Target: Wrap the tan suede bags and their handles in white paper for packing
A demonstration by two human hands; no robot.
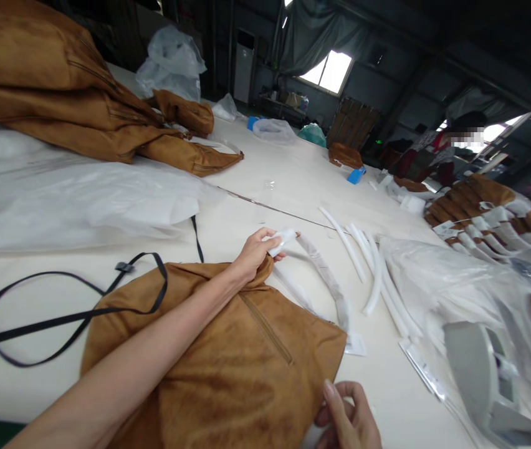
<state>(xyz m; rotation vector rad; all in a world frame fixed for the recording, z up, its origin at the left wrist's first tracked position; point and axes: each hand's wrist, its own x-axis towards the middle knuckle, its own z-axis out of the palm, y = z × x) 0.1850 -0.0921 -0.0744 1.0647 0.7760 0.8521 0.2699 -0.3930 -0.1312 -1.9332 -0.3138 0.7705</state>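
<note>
Tan suede bag [228,368] lying flat on the cream surface [293,181], left hand [258,252] pinching the white-wrapped handle [324,274] at the bag's top edge, right hand [347,418] loosely curled at the bag's near corner, holding nothing visible, black strap [60,312] alongside

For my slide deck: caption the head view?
Left hand grips a wrapped handle on a tan bag.

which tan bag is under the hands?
The near bag with the black strap; the left hand grips its wrapped handle. The others lie stacked farther off.
</note>
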